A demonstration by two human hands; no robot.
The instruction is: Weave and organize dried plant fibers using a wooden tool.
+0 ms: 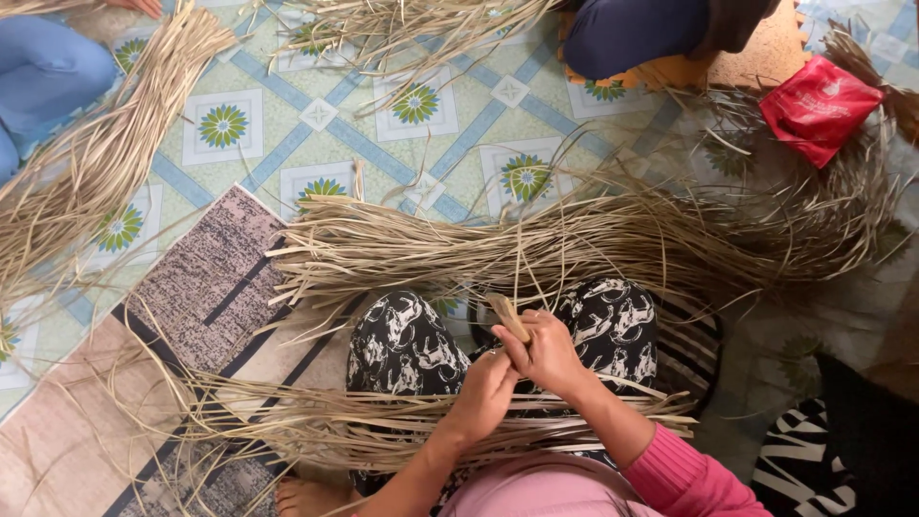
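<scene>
I sit on the floor with black-and-white patterned trousers (412, 345). My right hand (548, 352) grips a small folded piece of dried palm leaf strip (507, 316) that sticks up from its fingers. My left hand (486, 391) meets it from the left, its fingers pinched on the lower end of the same strip. A flat bundle of dried leaf strips (364, 431) lies across my lap under both forearms. A larger pile of long strips (536, 244) spreads on the floor just beyond my knees.
Another bundle of strips (96, 163) lies at the left beside a person in blue trousers (48, 72). A second person in dark clothing (651, 33) sits at the top. A red plastic packet (818, 105) lies at the top right. Patterned mats (206, 278) cover the tiled floor (316, 115).
</scene>
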